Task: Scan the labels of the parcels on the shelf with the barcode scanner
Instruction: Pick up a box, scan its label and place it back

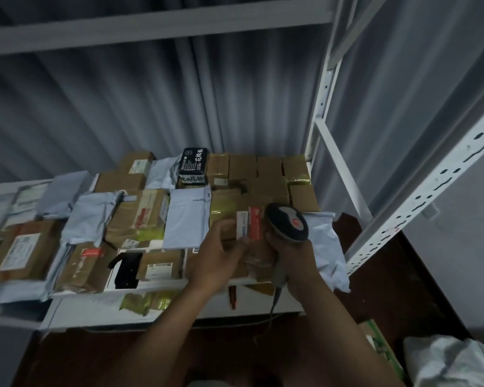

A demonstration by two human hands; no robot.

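Right hand (294, 252) wrapped round handle of barcode scanner (287, 223), grip closed on it; scanner head tipped toward label (249, 223) of brown parcel (235, 236) at front right of shelf (151, 286). Left hand (215, 258) on same parcel, fingers curled over its near edge by label, holding it. Parcel lies among many others: brown boxes, grey mailer bags (186, 216), black box (193, 162) at rear. Scanner cable (274, 303) hangs below shelf edge. White upright (419, 196) at right.
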